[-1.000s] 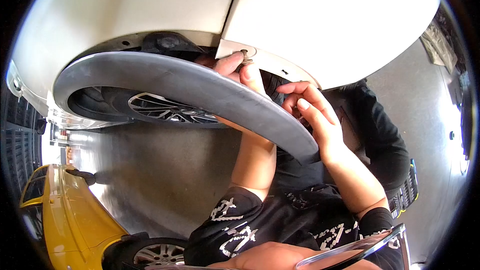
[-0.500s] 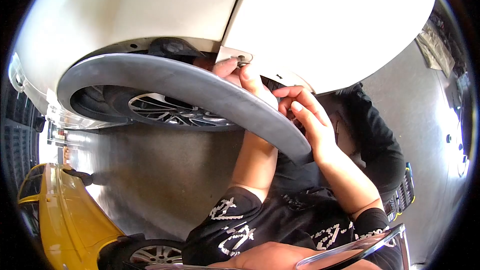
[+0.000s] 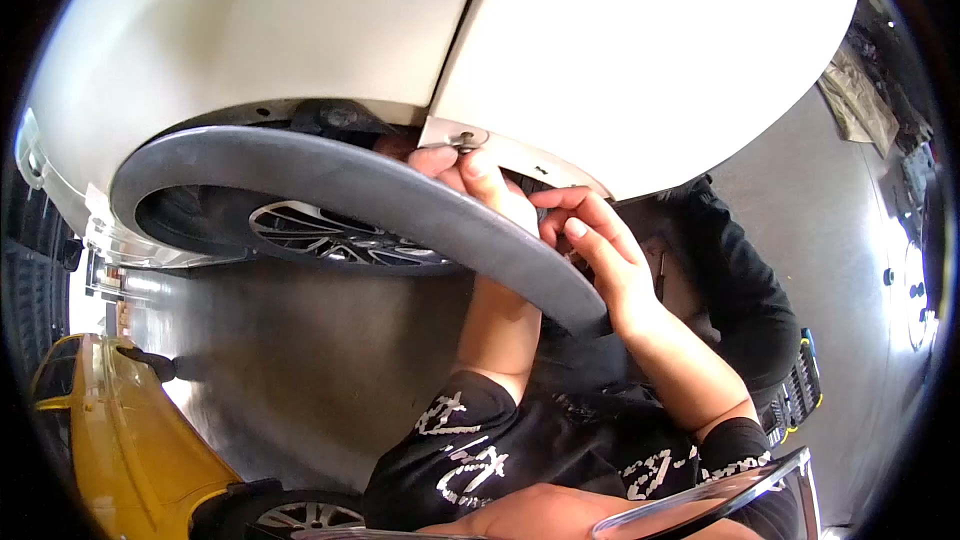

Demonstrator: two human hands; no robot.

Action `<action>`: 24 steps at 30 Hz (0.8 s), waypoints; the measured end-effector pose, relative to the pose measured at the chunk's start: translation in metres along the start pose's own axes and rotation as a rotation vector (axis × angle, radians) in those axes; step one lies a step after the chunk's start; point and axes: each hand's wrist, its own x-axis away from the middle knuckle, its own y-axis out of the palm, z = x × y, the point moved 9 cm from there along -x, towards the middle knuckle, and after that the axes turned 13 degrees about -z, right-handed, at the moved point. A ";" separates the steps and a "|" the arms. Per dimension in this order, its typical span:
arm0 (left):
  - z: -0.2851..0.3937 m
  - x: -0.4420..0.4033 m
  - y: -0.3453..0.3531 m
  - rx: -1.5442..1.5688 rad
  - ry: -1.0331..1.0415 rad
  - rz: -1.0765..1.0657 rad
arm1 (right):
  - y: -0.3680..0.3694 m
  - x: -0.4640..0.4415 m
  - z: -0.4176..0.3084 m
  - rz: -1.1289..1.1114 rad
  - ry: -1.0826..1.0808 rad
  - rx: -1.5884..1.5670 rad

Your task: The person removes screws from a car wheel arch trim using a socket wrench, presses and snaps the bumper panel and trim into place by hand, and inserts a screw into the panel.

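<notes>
A long, dark grey wheel arch trim (image 3: 330,170) curves across the opening of a white car, standing away from the body at its right end. My left hand (image 3: 480,180) reaches up behind the trim. Its thumb and finger pinch a small metal fastener (image 3: 463,147) at the lower corner of the white panel (image 3: 445,132). Beside the trim's right end, my right hand (image 3: 615,265) has its fingers curled, with the palm side close against the trim. What those curled fingers hold, if anything, is hidden.
A spoked wheel (image 3: 340,235) sits behind the trim. At lower left stands a yellow car (image 3: 140,440). My dark-clothed leg (image 3: 740,290) is at the right, near a tool case (image 3: 800,390) on the grey floor (image 3: 790,170). Glasses (image 3: 720,500) cross the bottom edge.
The view has shifted slightly, so the car, trim and hands appear a little lower and to the left. Both hands keep nearly the same pose.
</notes>
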 end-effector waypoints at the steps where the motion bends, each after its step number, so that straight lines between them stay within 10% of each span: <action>1: 0.002 0.000 0.002 0.017 0.024 0.018 | 0.001 0.001 -0.001 -0.002 -0.002 -0.006; 24: 0.039 -0.016 -0.022 -0.298 0.423 -0.082 | 0.037 0.034 -0.021 -0.106 0.034 -0.046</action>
